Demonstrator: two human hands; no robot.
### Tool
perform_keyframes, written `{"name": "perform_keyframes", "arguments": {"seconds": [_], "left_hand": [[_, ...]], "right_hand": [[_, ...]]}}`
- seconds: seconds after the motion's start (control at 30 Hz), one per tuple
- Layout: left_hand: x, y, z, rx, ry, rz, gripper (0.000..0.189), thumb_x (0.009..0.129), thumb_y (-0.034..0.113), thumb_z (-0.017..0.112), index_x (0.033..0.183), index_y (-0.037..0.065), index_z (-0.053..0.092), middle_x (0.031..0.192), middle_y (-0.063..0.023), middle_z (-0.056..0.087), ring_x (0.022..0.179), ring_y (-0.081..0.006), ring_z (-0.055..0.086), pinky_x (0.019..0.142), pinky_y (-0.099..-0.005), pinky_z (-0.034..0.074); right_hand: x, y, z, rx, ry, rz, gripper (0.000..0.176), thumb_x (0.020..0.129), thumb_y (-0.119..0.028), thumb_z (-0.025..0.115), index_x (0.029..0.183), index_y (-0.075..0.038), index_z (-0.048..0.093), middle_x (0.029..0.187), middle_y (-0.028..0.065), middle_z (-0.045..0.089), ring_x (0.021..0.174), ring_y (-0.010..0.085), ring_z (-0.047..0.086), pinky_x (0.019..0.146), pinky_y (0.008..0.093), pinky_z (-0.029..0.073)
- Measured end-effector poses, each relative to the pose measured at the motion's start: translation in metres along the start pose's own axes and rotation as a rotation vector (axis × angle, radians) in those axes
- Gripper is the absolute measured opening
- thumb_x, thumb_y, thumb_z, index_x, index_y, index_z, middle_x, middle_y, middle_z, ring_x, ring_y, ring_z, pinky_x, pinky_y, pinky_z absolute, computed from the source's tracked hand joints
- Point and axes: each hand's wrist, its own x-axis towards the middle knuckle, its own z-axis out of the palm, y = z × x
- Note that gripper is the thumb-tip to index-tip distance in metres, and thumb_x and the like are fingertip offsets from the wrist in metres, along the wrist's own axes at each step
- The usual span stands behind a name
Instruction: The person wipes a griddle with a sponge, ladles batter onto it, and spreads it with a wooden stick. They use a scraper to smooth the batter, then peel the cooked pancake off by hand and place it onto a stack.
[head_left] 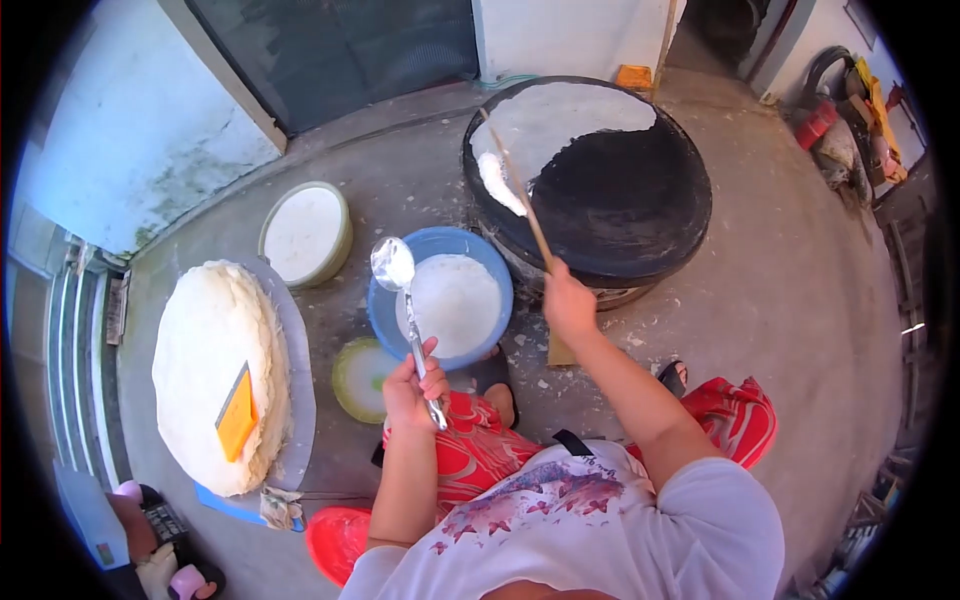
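Observation:
My left hand grips the handle of a metal ladle, whose bowl carries white batter above a blue basin of white batter. My right hand is closed around a wooden batter spreader that reaches over a large round black griddle. A thin white batter layer covers the griddle's far and left part; the rest of its surface is bare black. A thick lump of batter lies at the left, against the spreader.
Left of the basin stands a tub of white batter, with a green bowl below it. A tall stack of thin pancakes bears an orange scraper. A red stool shows beneath me. Bags lie at far right.

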Motion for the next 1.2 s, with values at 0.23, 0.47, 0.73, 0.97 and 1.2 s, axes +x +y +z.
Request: {"name": "perform_keyframes", "arguments": {"seconds": [0.23, 0.47, 0.73, 0.97, 1.2], "left_hand": [[-0.006, 0.000, 0.007, 0.050, 0.084, 0.044, 0.033, 0.091, 0.019, 0.035, 0.109, -0.005, 0.047, 0.066, -0.0053, 0.044, 0.046, -0.0095, 0.037, 0.037, -0.0203, 0.031], [-0.011, 0.005, 0.002, 0.071, 0.065, 0.085, 0.032, 0.091, 0.018, 0.033, 0.109, -0.004, 0.046, 0.068, -0.0057, 0.044, 0.046, -0.0096, 0.037, 0.037, -0.0204, 0.030], [-0.010, 0.011, -0.004, 0.021, 0.043, 0.040, 0.034, 0.091, 0.019, 0.032, 0.111, -0.005, 0.046, 0.069, -0.0063, 0.044, 0.047, -0.0105, 0.037, 0.038, -0.0212, 0.031], [-0.012, 0.009, -0.002, 0.068, 0.039, 0.075, 0.035, 0.092, 0.020, 0.031, 0.112, -0.005, 0.045, 0.069, -0.0064, 0.044, 0.048, -0.0106, 0.037, 0.037, -0.0213, 0.031], [-0.010, 0.010, -0.007, 0.057, 0.029, 0.053, 0.034, 0.091, 0.019, 0.032, 0.112, -0.005, 0.045, 0.068, -0.0064, 0.044, 0.047, -0.0107, 0.037, 0.037, -0.0212, 0.031]], "right_hand": [[0.071, -0.065, 0.079, -0.135, -0.205, 0.059, 0.066, 0.081, -0.009, 0.039, 0.136, 0.001, 0.003, 0.090, 0.0235, 0.059, 0.072, 0.0337, 0.061, 0.063, 0.0419, 0.048], [0.014, -0.067, 0.063, -0.042, -0.164, 0.060, 0.067, 0.083, -0.012, 0.038, 0.137, -0.001, 0.000, 0.101, 0.0246, 0.054, 0.080, 0.0351, 0.059, 0.070, 0.0419, 0.047], [-0.002, -0.058, 0.058, -0.029, -0.131, 0.151, 0.069, 0.080, -0.008, 0.038, 0.137, -0.005, 0.002, 0.093, 0.0247, 0.057, 0.077, 0.0373, 0.059, 0.069, 0.0436, 0.047], [0.025, -0.060, 0.096, -0.084, -0.073, 0.090, 0.070, 0.078, -0.010, 0.041, 0.137, -0.005, 0.003, 0.088, 0.0235, 0.058, 0.075, 0.0373, 0.059, 0.067, 0.0449, 0.046], [-0.040, -0.056, 0.065, 0.103, -0.056, 0.185, 0.071, 0.078, -0.008, 0.041, 0.138, -0.009, 0.004, 0.083, 0.0224, 0.059, 0.073, 0.0363, 0.060, 0.066, 0.0450, 0.046]]}}
